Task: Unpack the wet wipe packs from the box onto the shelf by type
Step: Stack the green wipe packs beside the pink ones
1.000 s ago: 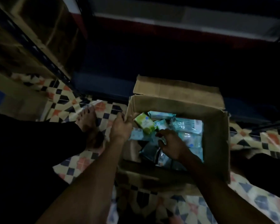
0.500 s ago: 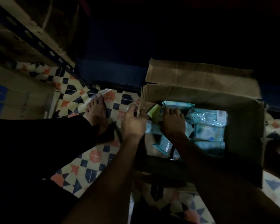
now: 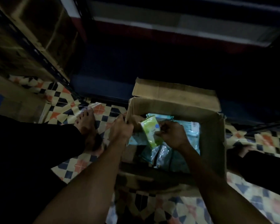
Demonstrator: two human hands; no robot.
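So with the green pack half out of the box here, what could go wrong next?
1. The right hand holds the green pack only by one edge; it might slip back among the pale blue packs.
2. The left hand grips the box wall; pulling could tip it or bend the cardboard.
3. Dim light could make sorting by type error-prone.

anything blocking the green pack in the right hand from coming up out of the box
Nothing visible does. The right hand grips the yellow-green wet wipe pack, already raised above the pale blue packs. The brown cardboard box is open on top; the left hand grips its left edge, beside the pack.
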